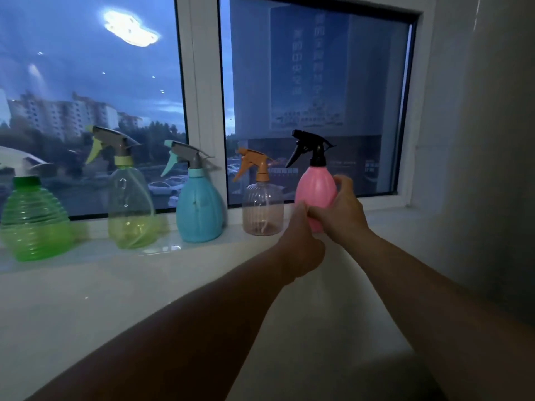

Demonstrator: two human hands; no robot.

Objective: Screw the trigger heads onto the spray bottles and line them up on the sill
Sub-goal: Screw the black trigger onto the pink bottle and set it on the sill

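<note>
Five bottles on sill (202, 256); both hands, right hand (343, 211) and left hand (301, 241), grasp pink bottle (315, 183) (head on). Next: release, cap green bottle (33, 221).

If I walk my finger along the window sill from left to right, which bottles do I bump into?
Green ribbed bottle → clear yellowish bottle → blue bottle → clear brownish bottle → pink bottle, which both hands are holding.
</note>
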